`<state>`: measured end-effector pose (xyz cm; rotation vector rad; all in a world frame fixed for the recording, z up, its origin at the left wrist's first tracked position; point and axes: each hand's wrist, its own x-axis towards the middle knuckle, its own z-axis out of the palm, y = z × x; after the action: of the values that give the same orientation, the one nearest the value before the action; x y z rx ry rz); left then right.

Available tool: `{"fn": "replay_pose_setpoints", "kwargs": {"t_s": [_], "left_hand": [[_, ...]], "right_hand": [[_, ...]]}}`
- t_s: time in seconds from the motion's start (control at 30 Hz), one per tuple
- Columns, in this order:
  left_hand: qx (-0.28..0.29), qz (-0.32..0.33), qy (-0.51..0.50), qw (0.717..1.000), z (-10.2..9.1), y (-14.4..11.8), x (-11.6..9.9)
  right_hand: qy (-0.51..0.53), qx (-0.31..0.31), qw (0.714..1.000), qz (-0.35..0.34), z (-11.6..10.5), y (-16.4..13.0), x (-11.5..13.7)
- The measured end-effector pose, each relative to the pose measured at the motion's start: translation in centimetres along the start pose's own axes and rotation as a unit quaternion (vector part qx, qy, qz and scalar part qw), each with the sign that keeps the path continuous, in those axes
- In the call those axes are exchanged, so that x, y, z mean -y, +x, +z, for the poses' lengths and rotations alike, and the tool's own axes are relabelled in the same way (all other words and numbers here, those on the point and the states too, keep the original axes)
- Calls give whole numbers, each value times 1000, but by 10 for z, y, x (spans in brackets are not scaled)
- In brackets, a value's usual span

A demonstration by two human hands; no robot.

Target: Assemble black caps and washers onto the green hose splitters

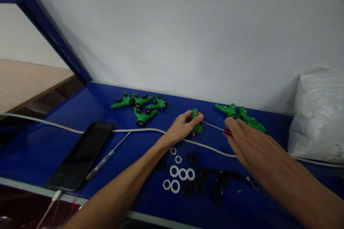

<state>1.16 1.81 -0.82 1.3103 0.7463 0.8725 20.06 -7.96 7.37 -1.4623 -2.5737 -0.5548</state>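
Observation:
My left hand point(185, 124) is closed around a green plastic Y-shaped hose connector point(197, 128), just above the blue shelf. In my right hand point(238, 132) is a screwdriver point(213, 126) with a red handle, mostly hidden by the fingers. Its thin metal shaft points left, and the tip meets the side of the connector. Behind and to the left lie several green connectors point(143, 116) with black parts fitted. Beyond my right hand are more green connectors point(228, 109), without visible black parts.
White rings point(175, 186), black rings point(192, 158), small black parts point(224, 178) and a screw point(240, 190) lie in front. A phone point(83, 154) and a clear-handled screwdriver point(107, 157) lie left. A white cable point(142, 130) crosses the shelf point(67, 103). A plastic bag point(319, 114) stands right.

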Motion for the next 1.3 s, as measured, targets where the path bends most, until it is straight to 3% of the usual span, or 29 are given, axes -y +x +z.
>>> {"fn": "replay_pose_setpoints", "kwargs": {"t_s": [0.2, 0.43, 0.67, 0.73, 0.97, 1.1, 1.3], "left_hand": [[-3, -1, 6, 1000, 0, 0, 0], [1, 8, 26, 1000, -2, -1, 2], [4, 9, 10, 1000, 0, -2, 0], [0, 4, 3, 1000, 1, -2, 0], [-6, 3, -5, 1000, 2, -2, -3], [-1, 1, 0, 1000, 2, -2, -2], [-8, 2, 8, 1000, 2, -2, -2]], "right_hand": [[-90, -21, 995, -49, -19, 10, 7], [-97, -44, 994, -36, -14, 10, 7], [-86, 49, 988, 122, -15, 17, 14], [-74, 72, 985, 136, -13, 16, 13], [18, 14, 997, 67, 1, 2, 4], [5, -5, 1000, 4, -4, 1, 3], [-94, 19, 994, 57, -13, 9, 8]]}}
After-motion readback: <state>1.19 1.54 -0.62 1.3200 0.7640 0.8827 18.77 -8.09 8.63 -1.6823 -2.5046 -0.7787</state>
